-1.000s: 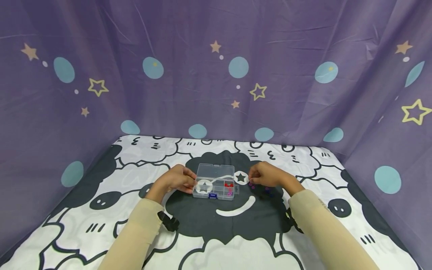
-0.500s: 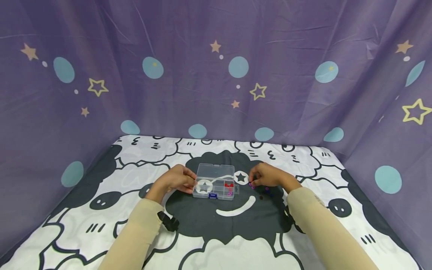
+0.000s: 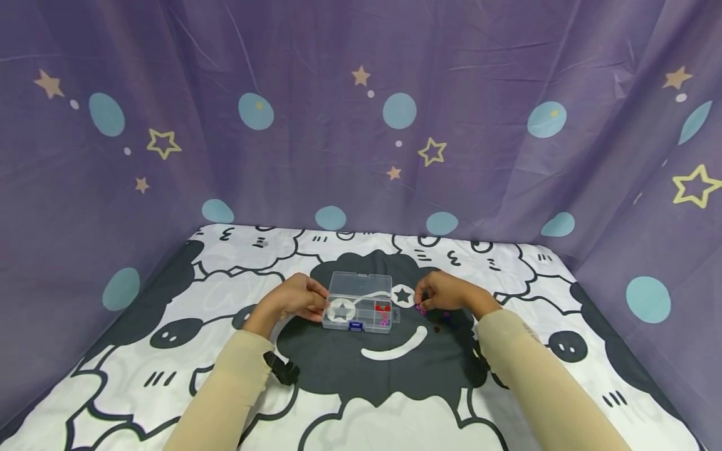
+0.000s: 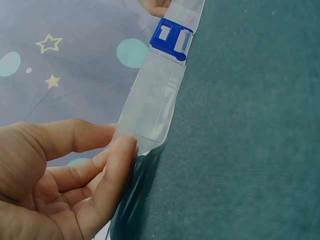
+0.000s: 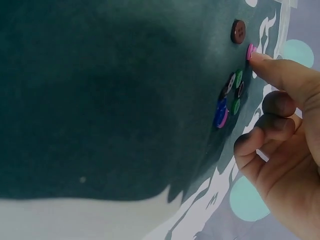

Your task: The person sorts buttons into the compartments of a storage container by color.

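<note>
Red btns (image 3: 383, 308) in box (image 3: 366, 317), mixed btns (image 5: 231, 83) left out. L hand (image 3: 292, 299) grips box; R hand (image 3: 447, 291) touching pink btn (image 5: 249, 51), pinch unclear.

Left wrist: left hand (image 4: 60, 177) cut by left edge, clear box (image 4: 147, 100) by top edge. Right wrist: right hand (image 5: 287, 165) cut by right edge, partly hiding pink button (image 5: 250, 51). Head: red pieces (image 3: 386, 308) too small to count.
</note>
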The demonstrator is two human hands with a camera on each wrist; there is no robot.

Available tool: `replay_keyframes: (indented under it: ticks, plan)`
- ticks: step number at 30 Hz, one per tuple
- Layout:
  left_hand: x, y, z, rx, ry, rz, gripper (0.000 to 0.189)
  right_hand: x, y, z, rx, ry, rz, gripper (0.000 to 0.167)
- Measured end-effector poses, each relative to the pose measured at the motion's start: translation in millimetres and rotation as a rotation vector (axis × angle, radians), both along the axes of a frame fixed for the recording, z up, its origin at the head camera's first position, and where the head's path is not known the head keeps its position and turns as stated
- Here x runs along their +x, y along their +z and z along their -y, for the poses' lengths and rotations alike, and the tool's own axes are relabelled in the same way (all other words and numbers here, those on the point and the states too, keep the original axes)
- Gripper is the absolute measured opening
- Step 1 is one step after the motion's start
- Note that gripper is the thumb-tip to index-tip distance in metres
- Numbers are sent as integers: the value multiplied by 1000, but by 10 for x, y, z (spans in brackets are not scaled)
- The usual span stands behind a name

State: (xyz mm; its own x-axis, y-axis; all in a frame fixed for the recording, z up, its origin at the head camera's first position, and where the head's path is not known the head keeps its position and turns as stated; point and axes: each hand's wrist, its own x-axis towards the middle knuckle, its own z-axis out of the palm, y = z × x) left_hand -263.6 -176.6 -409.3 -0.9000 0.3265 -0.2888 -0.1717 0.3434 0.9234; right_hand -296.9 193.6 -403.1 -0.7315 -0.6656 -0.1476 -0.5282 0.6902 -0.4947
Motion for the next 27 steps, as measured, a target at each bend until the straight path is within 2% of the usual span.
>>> replay_keyframes:
  ticks: [8, 13, 17, 21, 27]
  plan:
    - [3, -7, 4, 8, 3, 1, 33, -32, 10, 67, 33, -27, 30, 11]
    - [2, -10, -3, 10, 1, 1, 33, -36, 11, 73, 27, -41, 67, 6]
    - [2, -6, -3, 6, 6, 4, 33, -32, 24, 61, 35, -13, 46, 4]
    - [3, -8, -3, 8, 6, 4, 32, -11, 49, 33, 26, 25, 11, 11]
    - [7, 5, -1, 4, 10, 4, 32, -1, 26, -11, -25, 9, 5, 7]
